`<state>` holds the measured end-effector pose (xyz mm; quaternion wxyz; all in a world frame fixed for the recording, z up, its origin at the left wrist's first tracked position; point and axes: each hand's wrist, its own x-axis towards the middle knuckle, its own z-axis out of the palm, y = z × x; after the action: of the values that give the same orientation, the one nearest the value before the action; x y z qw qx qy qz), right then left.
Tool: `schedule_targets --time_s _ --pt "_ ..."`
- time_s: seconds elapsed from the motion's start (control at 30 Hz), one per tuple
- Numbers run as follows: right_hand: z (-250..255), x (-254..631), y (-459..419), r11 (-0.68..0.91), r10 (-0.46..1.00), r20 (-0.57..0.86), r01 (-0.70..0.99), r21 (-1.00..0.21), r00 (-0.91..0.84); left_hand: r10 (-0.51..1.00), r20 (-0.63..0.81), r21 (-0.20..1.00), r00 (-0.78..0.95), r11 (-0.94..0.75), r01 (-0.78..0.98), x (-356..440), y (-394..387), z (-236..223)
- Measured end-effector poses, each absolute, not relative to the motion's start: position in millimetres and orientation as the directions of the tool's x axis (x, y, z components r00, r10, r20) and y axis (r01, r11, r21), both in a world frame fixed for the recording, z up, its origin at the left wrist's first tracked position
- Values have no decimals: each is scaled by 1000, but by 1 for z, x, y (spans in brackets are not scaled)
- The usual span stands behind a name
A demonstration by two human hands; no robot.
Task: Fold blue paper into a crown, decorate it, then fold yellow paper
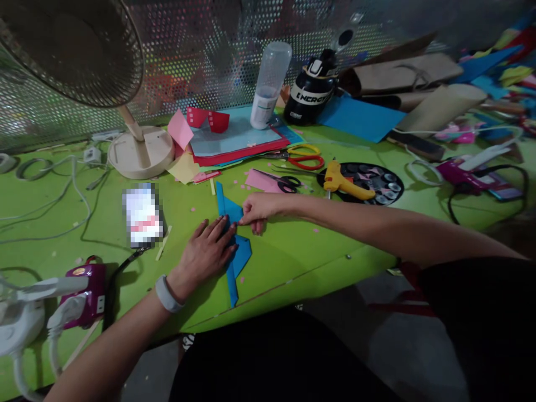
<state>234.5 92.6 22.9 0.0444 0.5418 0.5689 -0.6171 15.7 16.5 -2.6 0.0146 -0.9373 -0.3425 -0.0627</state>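
A folded piece of blue paper (242, 255) lies on the green table, with a long narrow strip along its left side and angled flaps on its right. My left hand (208, 245) rests flat across its middle, fingers stretched out, a grey band on the wrist. From the right, my right hand (258, 210) reaches the paper's right edge with curled fingers, thumb and forefinger pinched at it. Whether the paper's edge is between those fingertips is hard to make out. Beyond my right hand lie black-handled scissors (288, 183) on a pink paper piece (260, 181).
A fan (140, 151) stands back left, near a lit phone (144, 215). Purple power sockets (90, 293) with cables occupy the left front. Behind are stacked coloured sheets (234, 142), a clear bottle (268, 89) and a black bottle (310, 92). A yellow glue gun (345, 181) lies right.
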Motion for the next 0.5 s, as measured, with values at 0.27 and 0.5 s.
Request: schedule_targets --time_s 0.27,0.5 --pt "21 245 95 -339 566 -715 675 -656 -410 649 129 17 750 -758 653 16 16 -3" --pt "19 240 94 -351 599 -676 618 -703 -430 666 82 26 742 -745 666 17 15 -2"
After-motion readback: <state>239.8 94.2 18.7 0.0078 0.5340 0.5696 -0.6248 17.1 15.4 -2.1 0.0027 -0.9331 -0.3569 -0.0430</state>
